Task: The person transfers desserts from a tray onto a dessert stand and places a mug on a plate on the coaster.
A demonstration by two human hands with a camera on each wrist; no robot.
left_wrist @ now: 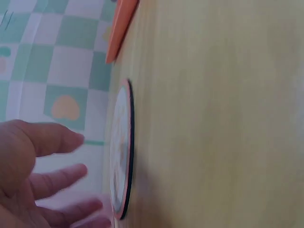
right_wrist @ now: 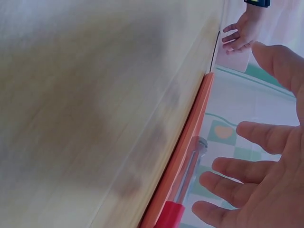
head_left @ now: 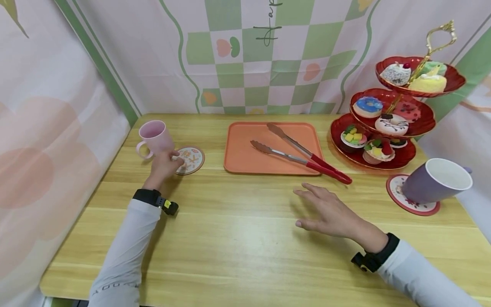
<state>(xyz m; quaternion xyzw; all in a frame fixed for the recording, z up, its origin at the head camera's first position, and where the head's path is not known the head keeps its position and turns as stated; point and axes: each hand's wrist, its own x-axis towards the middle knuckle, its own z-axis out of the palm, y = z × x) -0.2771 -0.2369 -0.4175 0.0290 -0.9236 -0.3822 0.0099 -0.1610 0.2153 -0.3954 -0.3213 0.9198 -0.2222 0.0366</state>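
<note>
At the left of the table my left hand (head_left: 164,165) hovers between a pink mug (head_left: 156,137) and a round coaster (head_left: 190,160) with a printed pattern. In the left wrist view its fingers are spread and hold nothing; the coaster (left_wrist: 122,149) lies flat just beyond them. The mug stands upright on bare wood, partly hidden behind that hand. My right hand (head_left: 331,212) is held over the table, fingers apart and holding nothing. Closest to it are the red handles of the metal tongs (head_left: 295,157), which lie across an orange tray (head_left: 239,147).
A three-tier red stand (head_left: 422,132) with several cakes and donuts rises at the back right. Before it, a purple mug (head_left: 426,183) sits tilted-looking on a red-rimmed coaster (head_left: 400,204). A patterned curtain (head_left: 153,64) hangs behind the wooden table (head_left: 230,247).
</note>
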